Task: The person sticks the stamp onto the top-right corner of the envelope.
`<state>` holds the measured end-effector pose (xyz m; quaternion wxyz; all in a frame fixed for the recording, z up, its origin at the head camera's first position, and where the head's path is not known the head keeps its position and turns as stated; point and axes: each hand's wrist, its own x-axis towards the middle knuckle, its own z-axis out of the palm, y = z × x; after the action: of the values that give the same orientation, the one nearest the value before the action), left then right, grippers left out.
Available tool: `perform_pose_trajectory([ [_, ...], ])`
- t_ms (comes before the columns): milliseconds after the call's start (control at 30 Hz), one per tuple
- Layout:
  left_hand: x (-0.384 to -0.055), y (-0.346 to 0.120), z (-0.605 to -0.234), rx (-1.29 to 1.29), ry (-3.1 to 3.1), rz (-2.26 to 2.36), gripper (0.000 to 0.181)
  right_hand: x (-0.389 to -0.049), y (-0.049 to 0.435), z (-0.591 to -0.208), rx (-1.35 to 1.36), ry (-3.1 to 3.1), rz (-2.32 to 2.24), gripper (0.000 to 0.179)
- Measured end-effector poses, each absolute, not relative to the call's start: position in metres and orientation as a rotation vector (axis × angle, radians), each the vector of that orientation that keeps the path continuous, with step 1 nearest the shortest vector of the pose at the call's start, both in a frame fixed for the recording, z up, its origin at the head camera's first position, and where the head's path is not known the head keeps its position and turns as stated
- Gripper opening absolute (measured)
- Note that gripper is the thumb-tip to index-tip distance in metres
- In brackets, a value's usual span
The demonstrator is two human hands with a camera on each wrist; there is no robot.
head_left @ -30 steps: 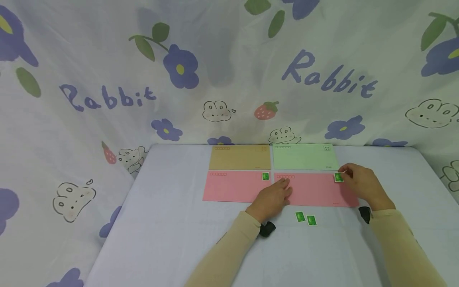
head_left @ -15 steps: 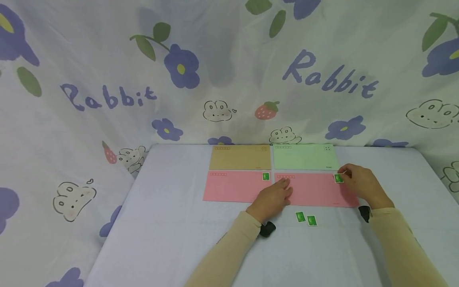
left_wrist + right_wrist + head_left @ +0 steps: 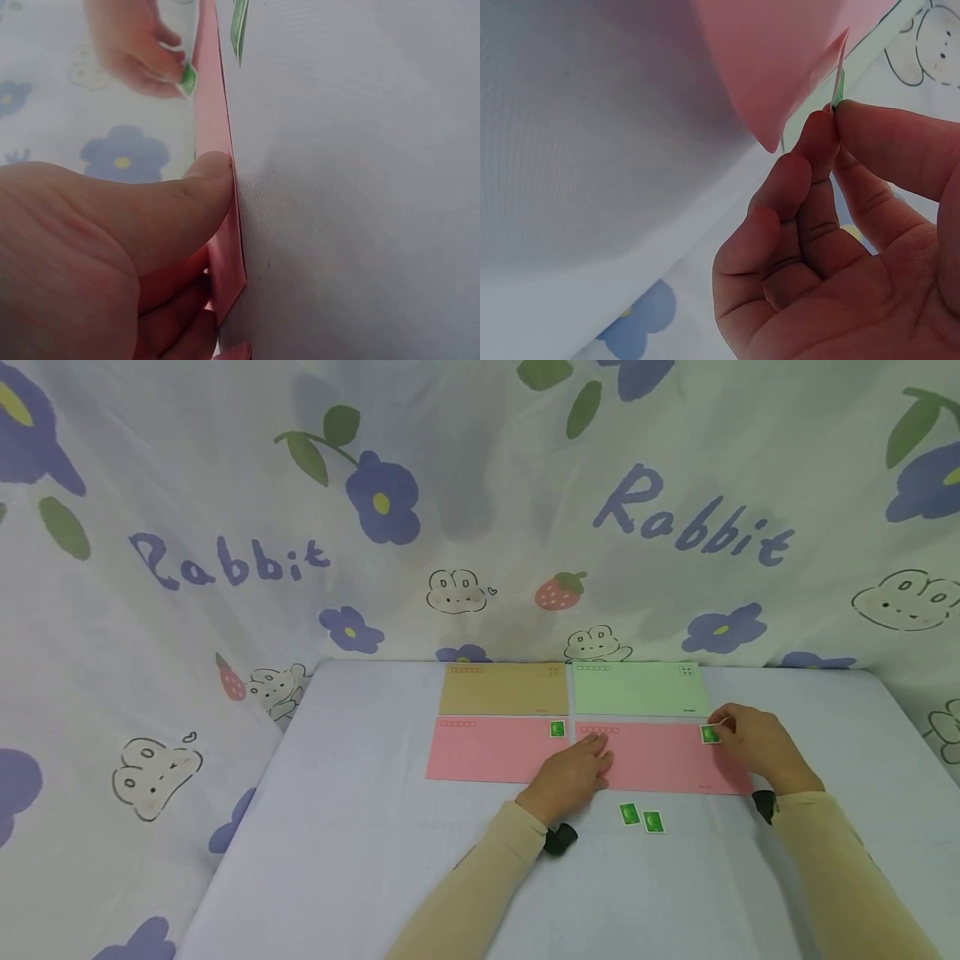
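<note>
My right hand [image 3: 757, 747] pinches a green stamp [image 3: 709, 734] between thumb and fingers at the upper right corner of the right pink envelope [image 3: 660, 760]. The right wrist view shows that stamp [image 3: 839, 86] edge-on, tilted against the pink paper. My left hand [image 3: 566, 778] rests on the same envelope's left end, fingers extended; in the left wrist view the thumb [image 3: 199, 199] lies at its near edge. The left pink envelope [image 3: 487, 752] bears a stamp [image 3: 557, 729] in its upper right corner.
Behind the pink envelopes lie a tan envelope [image 3: 502, 689] and a light green envelope [image 3: 637, 689]. Two loose green stamps, a left one [image 3: 629, 814] and a right one [image 3: 653, 822], lie on the white tablecloth [image 3: 337, 827] in front. A patterned curtain [image 3: 480, 510] hangs behind the table.
Both hands keep almost the same place, and the right one still pinches the stamp at the corner. Only the head view has shifted slightly.
</note>
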<state>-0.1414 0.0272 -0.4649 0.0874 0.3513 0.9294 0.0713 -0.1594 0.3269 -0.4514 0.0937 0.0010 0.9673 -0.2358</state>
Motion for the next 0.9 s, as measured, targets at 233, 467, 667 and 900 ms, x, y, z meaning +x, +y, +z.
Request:
perform_pose_trajectory([
  [233,-0.1423,0.0263,-0.4666,1.060,2.766,0.202,0.049,-0.1599,0.3263,-0.4536,0.009,2.869,-0.692,0.027],
  [467,-0.1426,0.0259,-0.4660,1.069,2.759,0.206,0.049,-0.1606,0.3272,-0.4556,-0.004,2.866,-0.677,0.027],
  [667,-0.1429,0.0263,-0.4670,1.067,2.764,0.213,0.049,-0.1607,0.3273,-0.4559,-0.006,2.861,-0.675,0.026],
  [900,-0.1432,0.0263,-0.4677,1.057,2.759,0.215,0.049,-0.1605,0.3259,-0.4543,-0.018,2.852,-0.688,0.025],
])
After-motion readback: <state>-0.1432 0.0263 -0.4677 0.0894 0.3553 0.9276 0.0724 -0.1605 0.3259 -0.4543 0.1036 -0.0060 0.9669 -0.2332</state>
